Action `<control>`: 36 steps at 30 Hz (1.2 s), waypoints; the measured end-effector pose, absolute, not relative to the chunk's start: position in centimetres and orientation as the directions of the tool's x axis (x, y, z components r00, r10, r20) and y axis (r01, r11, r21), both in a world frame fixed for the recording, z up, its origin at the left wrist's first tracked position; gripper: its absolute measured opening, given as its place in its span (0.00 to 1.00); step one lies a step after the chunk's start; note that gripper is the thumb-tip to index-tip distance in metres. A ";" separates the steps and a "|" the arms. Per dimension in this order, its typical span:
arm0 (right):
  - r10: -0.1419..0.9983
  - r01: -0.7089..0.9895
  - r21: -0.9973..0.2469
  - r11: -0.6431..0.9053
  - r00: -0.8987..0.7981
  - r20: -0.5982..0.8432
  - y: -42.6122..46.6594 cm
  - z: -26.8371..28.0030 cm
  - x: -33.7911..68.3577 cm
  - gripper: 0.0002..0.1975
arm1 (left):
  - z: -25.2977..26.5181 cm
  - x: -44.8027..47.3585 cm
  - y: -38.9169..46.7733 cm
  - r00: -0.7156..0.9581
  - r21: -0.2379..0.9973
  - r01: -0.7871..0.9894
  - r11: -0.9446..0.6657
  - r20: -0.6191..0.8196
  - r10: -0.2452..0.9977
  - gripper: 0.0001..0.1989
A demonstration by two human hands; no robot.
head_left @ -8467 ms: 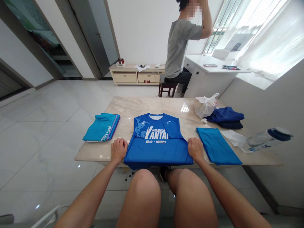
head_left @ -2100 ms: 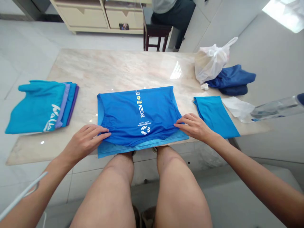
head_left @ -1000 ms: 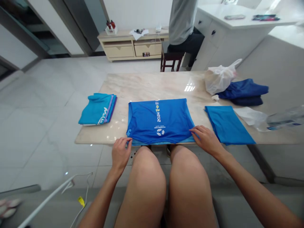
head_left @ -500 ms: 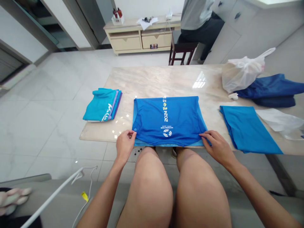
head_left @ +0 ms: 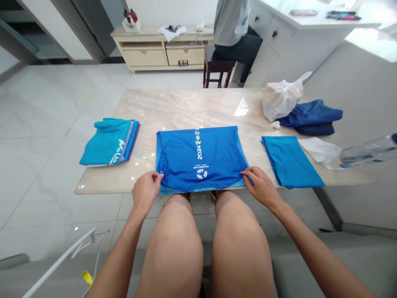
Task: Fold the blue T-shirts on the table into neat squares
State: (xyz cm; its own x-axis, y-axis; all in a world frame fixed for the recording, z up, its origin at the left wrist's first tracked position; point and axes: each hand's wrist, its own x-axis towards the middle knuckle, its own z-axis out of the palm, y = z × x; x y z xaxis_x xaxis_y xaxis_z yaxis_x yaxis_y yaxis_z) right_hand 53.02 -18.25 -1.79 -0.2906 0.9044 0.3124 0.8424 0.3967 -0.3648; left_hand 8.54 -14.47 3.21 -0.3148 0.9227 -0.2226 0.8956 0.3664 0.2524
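Note:
A blue T-shirt (head_left: 176, 157) with white and yellow print lies flat and partly folded at the table's near edge, a lighter blue layer showing at its borders. My left hand (head_left: 147, 189) pinches its near left corner between thumb and fingers. At the near right corner, my right hand (head_left: 260, 186) also pinches the cloth, its other fingers slightly bent. To the left sits a stack of folded clothes (head_left: 104, 138), turquoise on top with purple layers beneath. On the right lies a folded teal-blue garment (head_left: 293, 161).
On the marble-look table (head_left: 186, 105) are a white plastic bag (head_left: 282, 99), dark blue clothing (head_left: 313, 116), and a clear bottle (head_left: 369, 151) at the right. A person (head_left: 232, 25) sits on a dark stool (head_left: 218, 66) beyond. A white hanger-like rod (head_left: 58, 265) rises at lower left.
The camera has turned to the right, so everything sits further left and the bottle shows at the right. Both hands keep their hold on the T-shirt's corners.

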 end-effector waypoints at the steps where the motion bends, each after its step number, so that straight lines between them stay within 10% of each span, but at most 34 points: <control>1: 0.906 0.842 -0.367 0.395 -0.290 0.310 -18.3 -1.8 53.0 0.13 | 3.1 8.3 -14.4 -0.311 0.265 0.892 0.365 -0.226 0.923 0.14; 8: 0.901 0.836 -0.370 0.405 -0.296 0.317 -18.1 -1.8 53.1 0.12 | 2.2 7.9 -14.2 -0.298 0.404 0.843 0.356 -0.201 0.933 0.14; 17: 0.905 0.833 -0.380 0.403 -0.301 0.300 -18.0 -1.5 53.4 0.12 | 2.7 7.0 -13.5 -0.220 0.261 0.912 0.316 -0.339 0.915 0.17; 25: 0.927 0.891 -0.412 0.192 -0.026 0.375 -7.2 -1.2 55.2 0.09 | 1.3 4.2 1.5 0.037 0.383 0.921 -0.072 0.098 0.994 0.17; 36: 0.898 0.852 -0.465 0.240 -0.013 0.439 -2.1 -4.3 50.2 0.11 | -2.1 1.2 8.3 0.338 0.281 0.880 -0.383 0.194 0.921 0.12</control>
State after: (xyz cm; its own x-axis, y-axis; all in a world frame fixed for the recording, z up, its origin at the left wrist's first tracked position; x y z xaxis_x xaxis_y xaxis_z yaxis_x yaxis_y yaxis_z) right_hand 50.21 -2.10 -4.25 -0.0130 0.8984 0.4389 0.8523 0.2395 -0.4651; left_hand 1.17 8.32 -2.12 0.3385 0.9207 0.1942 0.8799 -0.3828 0.2813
